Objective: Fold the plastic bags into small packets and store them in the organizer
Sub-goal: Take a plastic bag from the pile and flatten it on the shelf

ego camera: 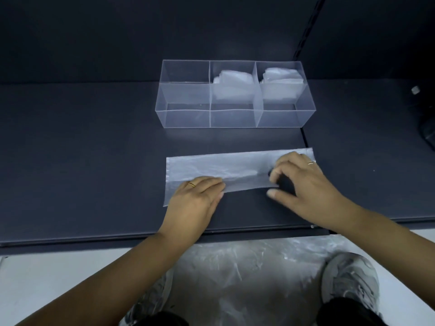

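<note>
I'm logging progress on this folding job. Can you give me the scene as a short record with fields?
surface: dark shelf
bag in work: plastic bag, a long flat strip lying in front of the organizer
left hand: flat, presses the strip's near left edge
right hand: fingers curled on the strip's right end
organizer: clear; folded packets in the back middle and back right compartments, none in the left ones
waiting: loose plastic below the shelf edge

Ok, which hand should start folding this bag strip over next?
The right hand, probably: its fingers are curled at the right end of the plastic bag, while the left hand presses flat, pinning the left part.
</note>
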